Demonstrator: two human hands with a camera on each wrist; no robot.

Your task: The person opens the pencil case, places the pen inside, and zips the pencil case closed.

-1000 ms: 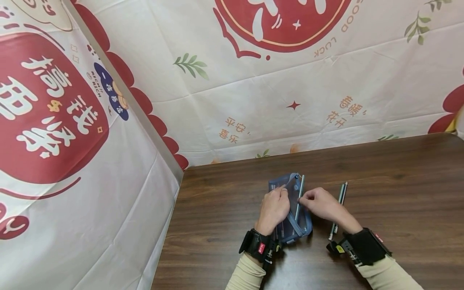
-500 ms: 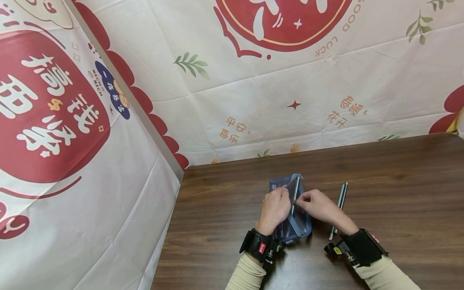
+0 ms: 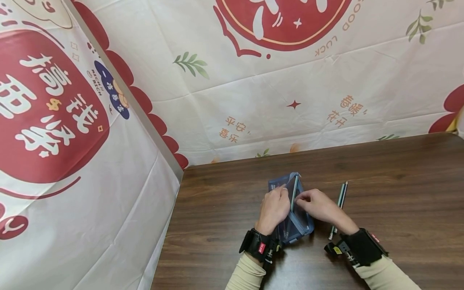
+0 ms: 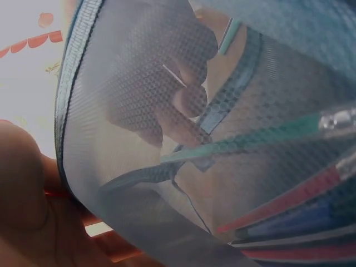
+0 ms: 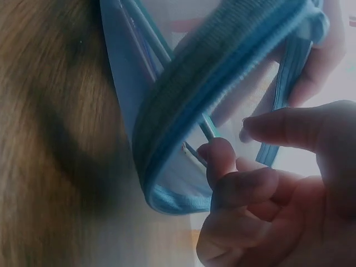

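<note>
Head view: left hand (image 3: 274, 209) holds pouch (image 3: 290, 225) mouth open; right hand (image 3: 316, 203) pinches pen (image 3: 293, 192), half-inserted. Next, probably: push it fully in.

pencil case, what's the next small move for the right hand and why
Probably push the green pen further down and let go. The right hand pinches it at the open mouth of the blue mesh pencil case, which the left hand holds open; the pen's far end seems to poke past the mouth. Two more pens wait on the table beside the right hand.
</note>
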